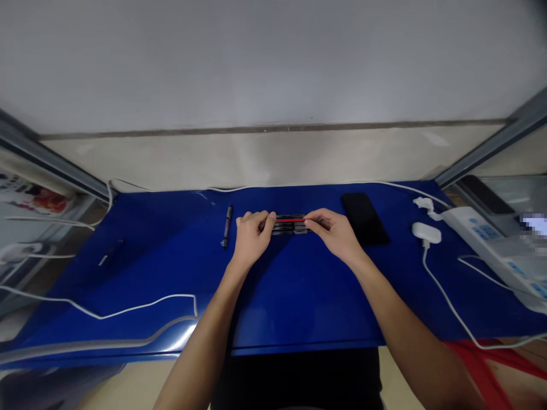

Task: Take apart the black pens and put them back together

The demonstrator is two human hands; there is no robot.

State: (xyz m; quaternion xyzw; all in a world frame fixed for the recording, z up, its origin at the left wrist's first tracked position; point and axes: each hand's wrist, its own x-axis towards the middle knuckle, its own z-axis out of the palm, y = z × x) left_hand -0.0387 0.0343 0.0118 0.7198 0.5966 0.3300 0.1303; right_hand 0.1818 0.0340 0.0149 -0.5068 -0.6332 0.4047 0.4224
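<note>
Several black pens (284, 228) lie side by side in a row on the blue table, with a slim red pen (293, 220) among them. My left hand (253, 232) is closed at the left end of the row, its thumb and fingers over the pen ends. At the other end, the thumb and fingers of my right hand (335, 230) pinch the right tip of the red pen. Both hands partly cover the pens, so their ends are hidden. A separate black pen (227, 226) lies just left of my left hand, apart from it.
A black phone (365, 219) lies right of my right hand. Farther right are a white charger (426, 233) with its cable and a white power strip (491, 245). Another dark pen (111, 252) and a white cable (141, 307) are on the left. A wall panel (273, 159) stands behind.
</note>
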